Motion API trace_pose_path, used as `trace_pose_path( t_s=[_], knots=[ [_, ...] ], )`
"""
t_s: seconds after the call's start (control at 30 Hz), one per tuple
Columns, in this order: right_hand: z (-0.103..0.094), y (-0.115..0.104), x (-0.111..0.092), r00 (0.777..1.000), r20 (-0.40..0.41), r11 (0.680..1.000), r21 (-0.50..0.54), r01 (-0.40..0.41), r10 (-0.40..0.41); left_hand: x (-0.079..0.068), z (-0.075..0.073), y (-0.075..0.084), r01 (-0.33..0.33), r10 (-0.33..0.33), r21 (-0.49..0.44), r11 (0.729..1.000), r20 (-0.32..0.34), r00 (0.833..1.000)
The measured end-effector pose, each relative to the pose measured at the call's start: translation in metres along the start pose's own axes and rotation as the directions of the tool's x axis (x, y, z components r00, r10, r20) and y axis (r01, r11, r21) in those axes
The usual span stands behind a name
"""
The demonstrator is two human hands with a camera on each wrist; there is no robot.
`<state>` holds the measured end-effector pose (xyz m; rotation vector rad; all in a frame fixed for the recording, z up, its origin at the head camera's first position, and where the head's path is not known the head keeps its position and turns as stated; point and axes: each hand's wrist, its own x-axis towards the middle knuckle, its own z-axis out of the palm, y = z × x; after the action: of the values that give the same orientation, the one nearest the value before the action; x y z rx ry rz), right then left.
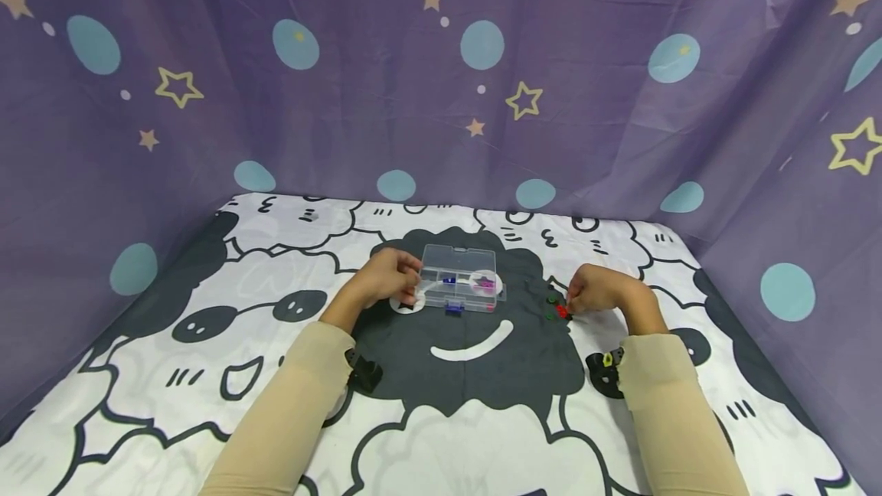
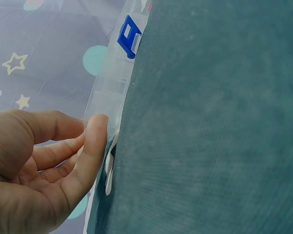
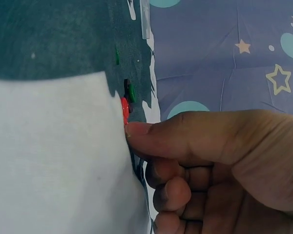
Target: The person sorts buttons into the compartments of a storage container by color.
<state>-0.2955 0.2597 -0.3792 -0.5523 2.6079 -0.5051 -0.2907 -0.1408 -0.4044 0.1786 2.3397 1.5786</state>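
Observation:
A clear plastic compartment box (image 1: 455, 298) lies on the dark patch of the cloth, its lid (image 1: 459, 257) raised at the back and a blue latch (image 2: 130, 36) at the front. Blue and pink pieces (image 1: 485, 284) sit in some compartments. My left hand (image 1: 389, 278) grips the box's left end between thumb and finger. To the right of the box, small green pieces (image 1: 551, 300) and red pieces (image 1: 563, 311) lie on the cloth. My right hand (image 1: 598, 289) is down at them, thumb tip against a red piece (image 3: 125, 109), fingers curled; the fingertip contact is partly hidden.
The cloth (image 1: 482, 450) has a black and white cartoon sheep print. Behind and at both sides hangs a purple curtain (image 1: 386, 113) with stars and blue ovals. A dark wrist camera (image 1: 365, 372) is strapped at the left sleeve, another (image 1: 605, 375) at the right.

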Motion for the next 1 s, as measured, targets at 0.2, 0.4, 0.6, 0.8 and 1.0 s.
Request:
trace_pose_path(
  t_s=[0.2,0.4,0.6,0.8,1.0],
  knots=[
    [0.0,-0.002,-0.0012,1.0,-0.001,1.0,-0.002,0.002,-0.002,0.0002,0.0001,-0.0006,-0.002,0.002,-0.011,1.0,0.0,1.0],
    [0.0004,-0.0022,-0.001,1.0,0.004,1.0,0.011,-0.013,0.013,0.0004,-0.0003,-0.0002,-0.011,0.011,-0.009,1.0,0.005,1.0],
    [0.0016,-0.0028,0.0013,1.0,0.01,1.0,0.016,-0.008,0.007,0.0005,-0.0009,-0.0003,-0.006,0.006,-0.005,1.0,0.003,1.0],
    [0.0019,-0.0027,0.0013,0.999,0.03,1.0,0.017,0.01,-0.011,0.0,-0.0005,0.0003,-0.006,0.006,-0.002,1.0,0.004,1.0],
    [0.0018,-0.0006,0.0014,0.998,0.046,0.999,0.007,0.038,-0.038,0.0003,-0.0013,-0.0007,-0.013,0.013,-0.001,1.0,0.008,1.0]
  ],
)
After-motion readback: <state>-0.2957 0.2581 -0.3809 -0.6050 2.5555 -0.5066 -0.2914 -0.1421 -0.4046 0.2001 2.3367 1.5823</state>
